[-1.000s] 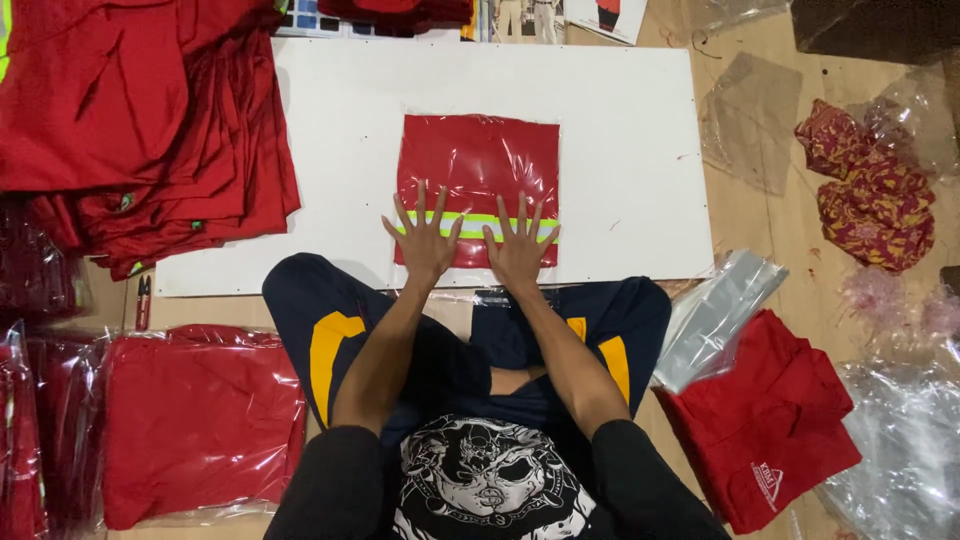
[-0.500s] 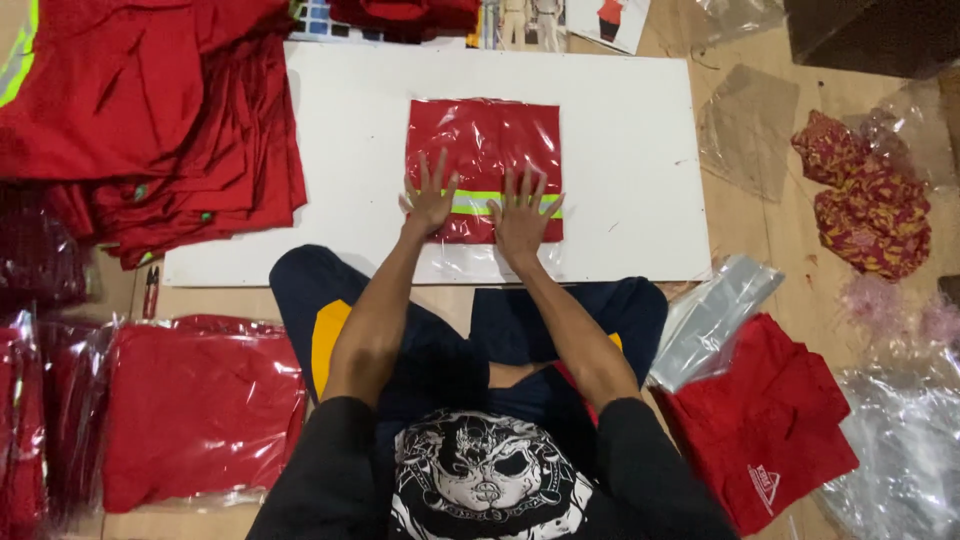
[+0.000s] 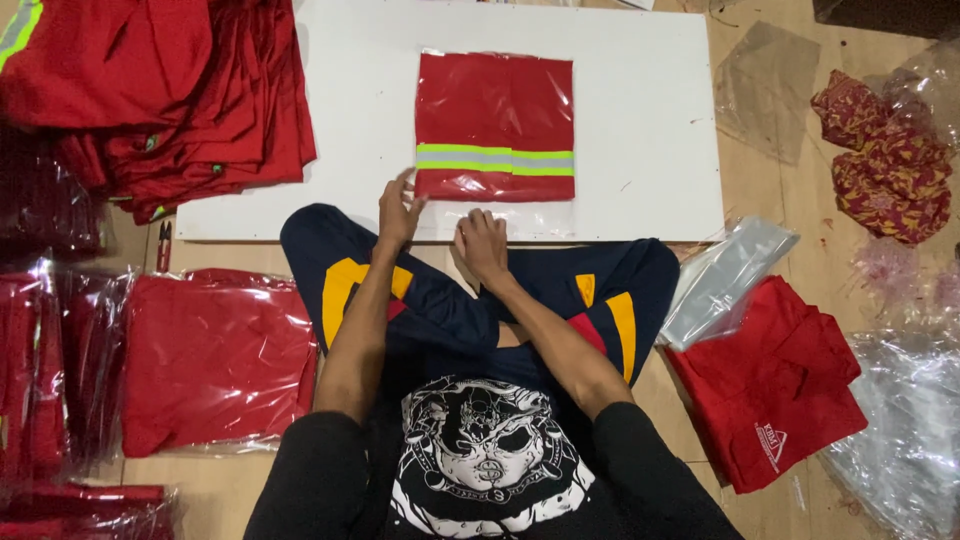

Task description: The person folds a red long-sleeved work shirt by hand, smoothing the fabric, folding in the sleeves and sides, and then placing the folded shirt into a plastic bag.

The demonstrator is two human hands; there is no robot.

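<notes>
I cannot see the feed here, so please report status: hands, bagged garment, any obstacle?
Left hand open, touching bagged red garment corner. Right hand curled at bag edge. Nothing on top.

Red bagged garment (image 3: pixel 494 110), yellow-grey stripe; white board (image 3: pixel 640 120)

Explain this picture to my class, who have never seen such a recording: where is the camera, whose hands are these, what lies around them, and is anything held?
The camera sits on a person's head and looks straight down, so you see their own arms and crossed legs. The left hand is raised at the near corner of a bagged red garment with a yellow and grey stripe; whether it touches the bag is hard to tell. The right hand rests at the bag's near edge. The bag lies flat on a white board on the floor. Neither hand grips anything. To the left are a pile of red clothes and packed bags; to the right, a folded red garment and empty clear bags.
</notes>
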